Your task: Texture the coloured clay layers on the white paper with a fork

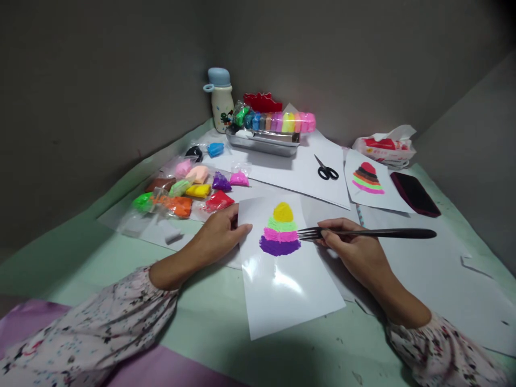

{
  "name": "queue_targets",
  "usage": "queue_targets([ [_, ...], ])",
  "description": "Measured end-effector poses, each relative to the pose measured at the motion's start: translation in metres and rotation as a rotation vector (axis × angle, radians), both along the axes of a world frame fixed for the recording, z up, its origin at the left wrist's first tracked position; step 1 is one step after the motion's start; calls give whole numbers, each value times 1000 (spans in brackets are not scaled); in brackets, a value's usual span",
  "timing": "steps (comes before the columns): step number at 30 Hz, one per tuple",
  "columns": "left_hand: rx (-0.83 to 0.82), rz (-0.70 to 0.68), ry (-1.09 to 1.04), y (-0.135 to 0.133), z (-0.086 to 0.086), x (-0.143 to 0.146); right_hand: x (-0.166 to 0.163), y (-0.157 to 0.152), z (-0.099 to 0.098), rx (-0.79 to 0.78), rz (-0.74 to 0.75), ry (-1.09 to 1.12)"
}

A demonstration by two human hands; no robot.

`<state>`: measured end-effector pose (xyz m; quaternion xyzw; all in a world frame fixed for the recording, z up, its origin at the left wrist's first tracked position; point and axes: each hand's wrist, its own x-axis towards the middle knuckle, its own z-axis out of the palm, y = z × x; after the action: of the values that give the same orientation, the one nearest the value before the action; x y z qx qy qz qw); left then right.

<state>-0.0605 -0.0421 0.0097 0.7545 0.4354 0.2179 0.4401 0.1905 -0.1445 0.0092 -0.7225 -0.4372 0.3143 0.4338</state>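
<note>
My right hand (357,250) pinches a black fork (374,233) between thumb and fingers. The fork lies level, its tines touching or just over the right side of a layered clay shape (281,231). That shape has yellow, light green, pink and purple bands, and its pink band looks roughened. It is on a glossy white sheet of paper (290,306). At the sheet's left edge my left hand (220,236) grips the paper, thumb in front and the other fingers partly hidden.
Bagged coloured clay (181,188) lies left, before a metal tray (262,144) with a clay pack (282,122). A bottle (221,105) stands behind. Scissors (326,171), a second clay picture (387,196), a phone (415,193) and a tissue pack (385,148) lie right.
</note>
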Motion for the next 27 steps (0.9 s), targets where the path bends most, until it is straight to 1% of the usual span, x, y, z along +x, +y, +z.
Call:
queue_targets([
  [4,-7,-2,1,0,0,0,-1,-1,0,9,0,24],
  [9,7,6,-5,0,0,0,-4,-1,2,7,21,-35],
  [14,19,1,14,0,1,0,-3,-1,1,21,3,25],
  [18,19,0,12,0,2,0,-2,-1,-1,9,29,-4],
  [23,5,7,16,-1,2,0,0,-1,-3,31,12,17],
  [27,7,6,11,0,2,0,0,-1,-3,19,38,-25],
])
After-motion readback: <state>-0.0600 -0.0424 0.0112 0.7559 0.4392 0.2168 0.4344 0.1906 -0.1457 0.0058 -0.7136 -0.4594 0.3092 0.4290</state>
